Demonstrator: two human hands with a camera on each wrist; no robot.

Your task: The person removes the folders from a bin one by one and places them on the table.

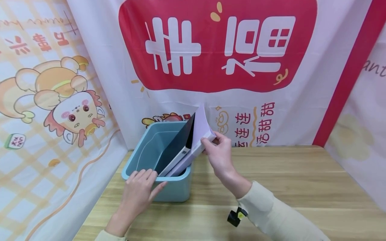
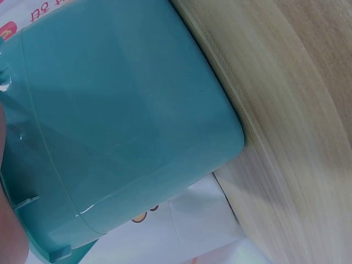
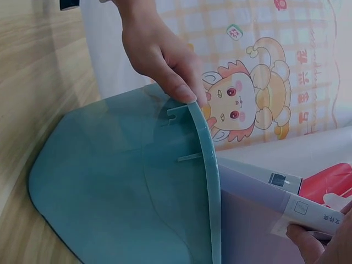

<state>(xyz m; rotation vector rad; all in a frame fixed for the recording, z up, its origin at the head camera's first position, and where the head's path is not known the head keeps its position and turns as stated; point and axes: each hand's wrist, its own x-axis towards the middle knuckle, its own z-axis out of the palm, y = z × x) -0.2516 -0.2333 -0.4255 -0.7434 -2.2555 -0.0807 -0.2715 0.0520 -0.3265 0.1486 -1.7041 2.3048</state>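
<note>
A teal plastic bin [image 1: 176, 191] stands at the left of a wooden table [image 1: 286, 177]. My left hand [image 1: 139, 189] rests on the bin's near rim with fairly straight fingers reaching over the edge. My right hand [image 1: 219, 151] pinches the upper corner of a flat lavender book [image 1: 197, 139] with a black face, which leans tilted with its lower end inside the bin. In the right wrist view the left hand [image 3: 159, 55] sits on the bin [image 3: 121, 176] rim, and the book [image 3: 264, 203] slants in beside it. The left wrist view shows only the bin's outer wall [image 2: 121, 121].
Printed cloth banners [image 1: 217, 50] hang close behind and at both sides of the table. A small black and yellow object [image 1: 235, 216] sits by my right sleeve. Bare wood stretches to the right of the bin.
</note>
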